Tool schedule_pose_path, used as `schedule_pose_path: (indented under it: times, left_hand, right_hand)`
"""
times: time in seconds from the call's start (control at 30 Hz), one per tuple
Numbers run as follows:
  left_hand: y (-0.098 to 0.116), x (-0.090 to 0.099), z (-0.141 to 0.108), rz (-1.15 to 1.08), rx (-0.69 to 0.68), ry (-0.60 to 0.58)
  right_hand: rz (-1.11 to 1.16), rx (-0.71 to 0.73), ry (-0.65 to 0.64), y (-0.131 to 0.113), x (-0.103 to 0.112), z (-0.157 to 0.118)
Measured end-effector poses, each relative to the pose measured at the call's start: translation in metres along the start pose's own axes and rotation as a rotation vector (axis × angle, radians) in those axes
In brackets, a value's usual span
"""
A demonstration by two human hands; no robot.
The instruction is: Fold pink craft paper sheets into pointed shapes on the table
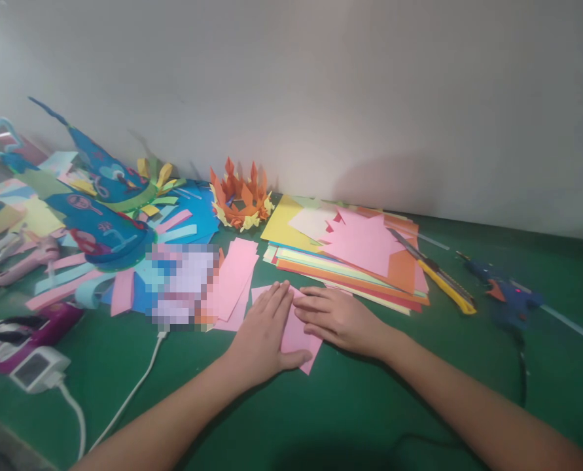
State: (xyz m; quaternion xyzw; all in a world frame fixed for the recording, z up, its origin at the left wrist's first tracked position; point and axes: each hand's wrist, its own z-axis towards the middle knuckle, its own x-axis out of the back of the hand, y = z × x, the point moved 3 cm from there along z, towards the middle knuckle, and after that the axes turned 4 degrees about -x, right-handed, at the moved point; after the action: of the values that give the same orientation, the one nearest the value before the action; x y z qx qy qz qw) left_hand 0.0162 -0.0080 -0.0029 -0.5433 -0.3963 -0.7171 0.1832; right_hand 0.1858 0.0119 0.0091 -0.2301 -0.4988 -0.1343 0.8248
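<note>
A piece of pink paper point(300, 333) lies on the green table, partly hidden beneath both hands. My left hand point(266, 333) rests flat on its left part, fingers stretched away from me and thumb out to the right. From the right, my right hand point(340, 318) lies on the paper's upper right part, its extended fingers pointing left toward my left hand. Just left of the hands are pink paper strips point(233, 278). Behind them sits a stack of coloured paper point(340, 261), topped by a pink jagged-edged piece point(364, 237).
An orange paper crown point(242, 199) stands near the wall. Blue cone hats point(99, 219) and paper strips crowd the left, with a power strip point(36, 340) and white cable point(134, 391). A yellow cutter point(443, 281) and blue glue gun point(507, 294) lie right.
</note>
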Motion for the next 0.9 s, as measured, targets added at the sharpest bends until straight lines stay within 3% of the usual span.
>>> schedule_pose_path:
  times: [0.9]
  left_hand:
    - [0.0027,0.0053,0.0016,-0.012,0.001,-0.015]
  right_hand:
    - [0.066,-0.044,-0.009,-0.0031,0.0038,0.0045]
